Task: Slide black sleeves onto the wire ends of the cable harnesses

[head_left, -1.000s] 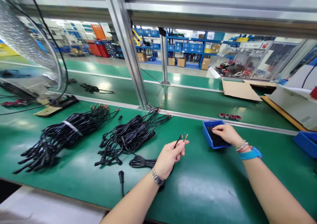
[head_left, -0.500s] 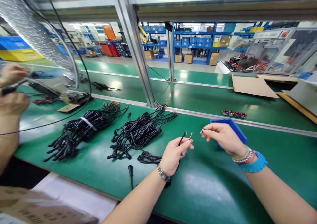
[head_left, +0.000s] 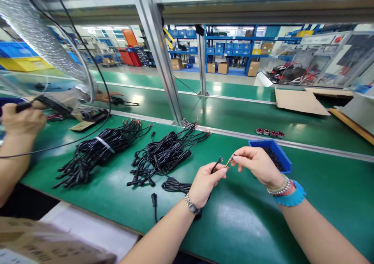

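the left hand (head_left: 206, 186) is the nearest, with its fingers curled shut on a short black wire (head_left: 217, 164) whose tip points up. the right hand (head_left: 257, 164) comes in from the other side and pinches a thin wire with a copper tip (head_left: 230, 161) between thumb and finger. the two tips are very close, but i cannot tell if they touch. both arms bend in toward the middle, with the wrists held above the green bench (head_left: 248, 233). a watch (head_left: 191, 205) sits on the left wrist, and beads (head_left: 279, 188) and a blue band (head_left: 289, 198) sit on the right one. just past the right hand, a blue tray (head_left: 270, 157) holds a heap of small black bits, so it seems many are left. to the left lie a loose coil of black cable (head_left: 175, 185) and two big bundles of black cable (head_left: 162, 157), but i cannot tell if they are done. farther left, another person's hand (head_left: 20, 120) holds a black piece. past the metal rail (head_left: 248, 136) lie small red and black parts (head_left: 269, 132) and a cardboard sheet (head_left: 300, 102).
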The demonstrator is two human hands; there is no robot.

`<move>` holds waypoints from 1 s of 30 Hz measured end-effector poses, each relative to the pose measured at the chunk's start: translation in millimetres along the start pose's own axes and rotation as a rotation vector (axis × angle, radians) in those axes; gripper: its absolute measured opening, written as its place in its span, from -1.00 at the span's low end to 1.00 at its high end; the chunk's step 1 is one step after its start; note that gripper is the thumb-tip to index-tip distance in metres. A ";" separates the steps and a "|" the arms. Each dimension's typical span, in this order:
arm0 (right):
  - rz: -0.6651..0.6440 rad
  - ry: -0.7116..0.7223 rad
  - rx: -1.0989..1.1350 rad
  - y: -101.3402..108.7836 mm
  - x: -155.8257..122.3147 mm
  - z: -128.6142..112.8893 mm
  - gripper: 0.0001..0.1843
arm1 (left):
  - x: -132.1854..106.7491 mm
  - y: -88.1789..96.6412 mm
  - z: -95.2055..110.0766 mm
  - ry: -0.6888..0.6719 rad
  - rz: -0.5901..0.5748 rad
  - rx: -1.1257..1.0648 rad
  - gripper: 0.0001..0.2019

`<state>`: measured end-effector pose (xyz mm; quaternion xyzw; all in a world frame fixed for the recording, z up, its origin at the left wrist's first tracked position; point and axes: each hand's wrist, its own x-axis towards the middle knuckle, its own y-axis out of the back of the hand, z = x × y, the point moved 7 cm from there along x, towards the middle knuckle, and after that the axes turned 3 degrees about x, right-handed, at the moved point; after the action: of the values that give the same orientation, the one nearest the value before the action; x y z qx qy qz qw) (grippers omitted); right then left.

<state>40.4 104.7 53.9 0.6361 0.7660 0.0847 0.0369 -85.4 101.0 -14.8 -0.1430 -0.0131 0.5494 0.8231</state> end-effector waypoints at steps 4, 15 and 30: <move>-0.033 -0.017 -0.042 -0.8 0.1 1.2 -0.81 | -0.2 0.1 0.1 -0.007 -0.003 0.016 -0.77; -0.093 -0.124 -0.097 -14.7 0.6 21.0 -0.77 | 1.4 -0.3 0.1 -0.041 -0.014 -0.084 -0.78; 0.193 0.346 -0.415 -4.1 -8.7 -18.7 -0.88 | 2.6 13.6 0.1 -0.077 0.133 -0.031 -0.77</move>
<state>35.0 93.9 71.1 0.6612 0.6630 0.3500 0.0270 -96.7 108.3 -18.5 -0.1352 -0.0439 0.6076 0.7814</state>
